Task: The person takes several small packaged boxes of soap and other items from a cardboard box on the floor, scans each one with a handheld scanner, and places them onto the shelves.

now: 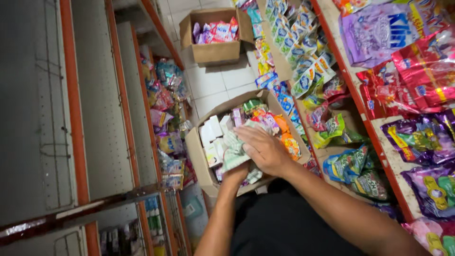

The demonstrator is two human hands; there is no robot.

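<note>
Below, the right hand (263,150) lies flat, fingers spread, steadying a stack of pale green sachets (233,152) that the left hand (235,174) cups from beneath above the open cardboard box (198,159).

I see pale green-and-white packets (233,150) bunched flat atop goods in an open cardboard box (198,156) on the floor.

A second cardboard box (214,50) of sachets sits on the tiled floor (222,83); snack bags (417,137) fill the orange-edged shelves (360,109).
</note>
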